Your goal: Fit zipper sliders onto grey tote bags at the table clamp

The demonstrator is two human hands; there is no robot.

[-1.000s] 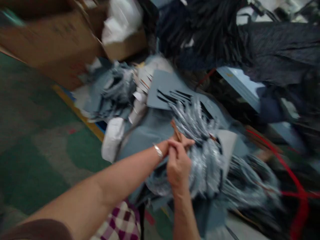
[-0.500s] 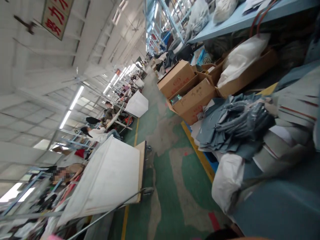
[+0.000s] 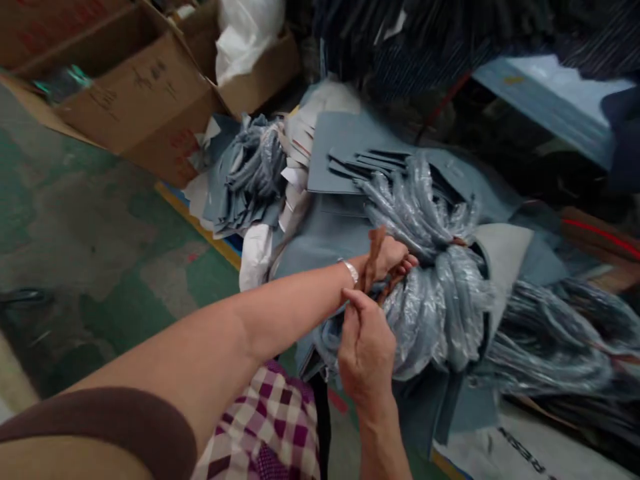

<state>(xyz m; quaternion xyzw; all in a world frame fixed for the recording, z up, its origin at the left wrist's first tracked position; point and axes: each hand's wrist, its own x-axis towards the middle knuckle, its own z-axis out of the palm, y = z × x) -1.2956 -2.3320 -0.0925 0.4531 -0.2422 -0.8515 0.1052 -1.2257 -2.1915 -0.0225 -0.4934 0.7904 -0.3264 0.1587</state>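
A bundle of grey pieces wrapped in clear plastic [image 3: 430,293] lies on a heap of grey-blue fabric cuts [image 3: 345,147]. A brown strip [image 3: 373,267] runs round its waist. My left hand [image 3: 395,257], with a silver bracelet at the wrist, is closed on the strip against the bundle. My right hand [image 3: 367,347] sits just below it, fingers pinched on the strip's lower end.
Open cardboard boxes [image 3: 145,87] stand on the green floor [image 3: 75,220] at the upper left, one holding white bags [image 3: 247,30]. A second plastic-wrapped bundle [image 3: 255,163] lies left of the heap. Dark fabric piles fill the top right. More wrapped bundles [image 3: 550,333] lie at the right.
The view swung away to the factory aisle half a second ago and has come back to the bundle. Both hands stay on the brown strip; the right hand sits slightly lower.
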